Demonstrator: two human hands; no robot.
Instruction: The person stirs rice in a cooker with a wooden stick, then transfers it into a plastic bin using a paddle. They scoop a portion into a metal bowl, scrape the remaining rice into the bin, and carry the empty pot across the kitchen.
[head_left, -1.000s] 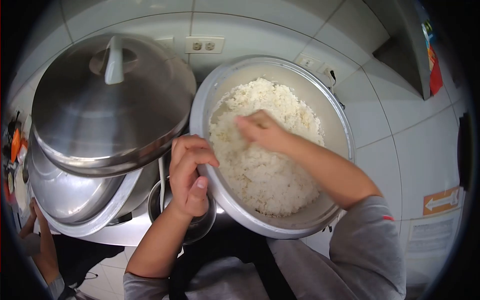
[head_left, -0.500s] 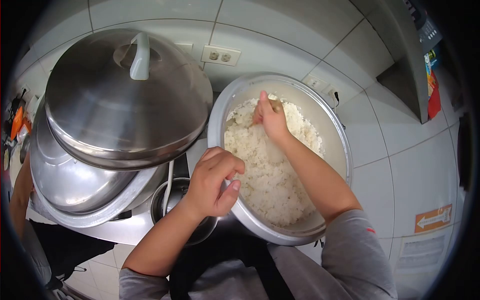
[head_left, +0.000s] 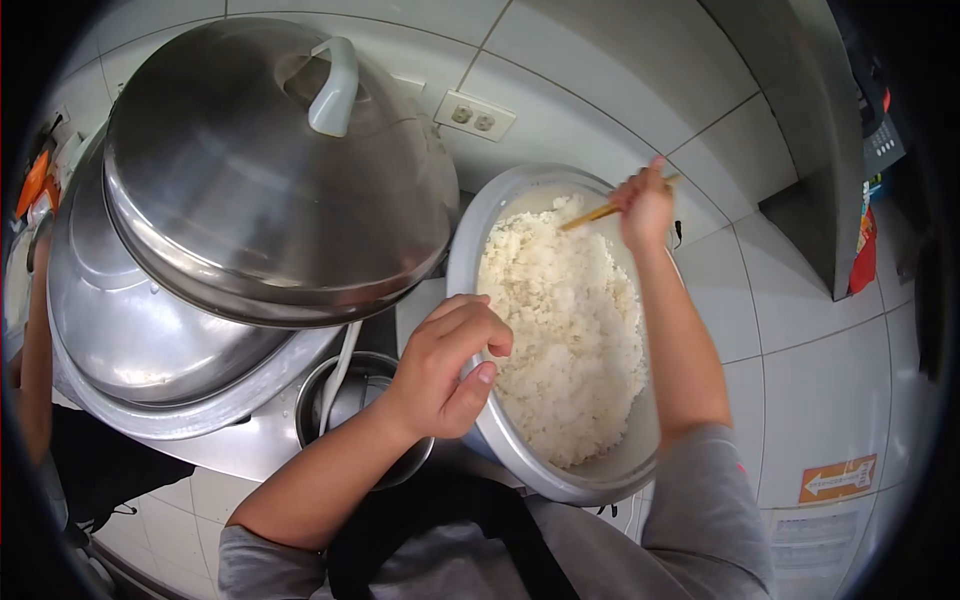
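Grips slim yellow-brown stick [head_left: 594, 215] in right hand [head_left: 646, 207] over white rice [head_left: 560, 340]; curls left hand [head_left: 445, 362] at round silvery metal pot [head_left: 465, 245], unclear if grasping.

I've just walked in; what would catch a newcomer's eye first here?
Probably the big heap of white rice filling much of the wide metal pot in the middle. Just as striking is the huge shiny domed lid with its pale handle, to the pot's left. Then the right hand, gripping a wooden stick at the pot's far right side.
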